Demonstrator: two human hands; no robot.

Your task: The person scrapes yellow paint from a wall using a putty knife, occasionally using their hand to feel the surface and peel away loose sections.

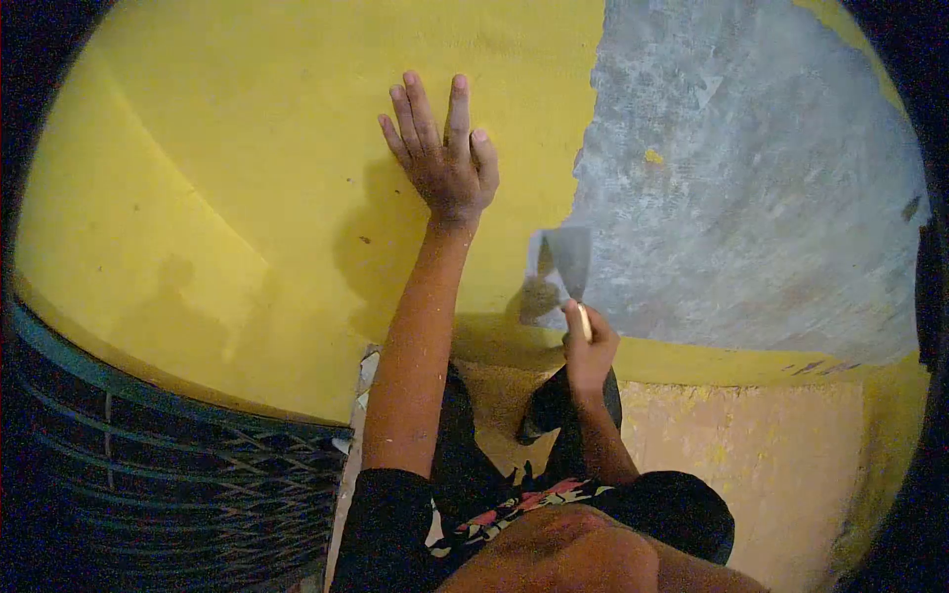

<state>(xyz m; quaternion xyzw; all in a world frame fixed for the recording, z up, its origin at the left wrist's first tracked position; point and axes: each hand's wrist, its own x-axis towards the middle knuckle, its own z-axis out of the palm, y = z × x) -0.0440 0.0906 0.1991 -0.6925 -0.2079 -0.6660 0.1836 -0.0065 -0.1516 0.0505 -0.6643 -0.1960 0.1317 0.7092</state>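
My left hand lies flat on the yellow wall with its fingers spread. Lower and to the right, my right hand is wrapped round the light handle of a putty knife. The knife's wide blade points up and overlaps the ragged border between the yellow paint and a bare grey patch. That patch covers the upper right of the wall and holds a small yellow fleck. A shadow falls on the wall just left of the blade.
A dark woven plastic chair or basket stands at the lower left. Below the wall's bottom edge is a pale floor with yellow specks. My dark-clothed legs show beneath my arms.
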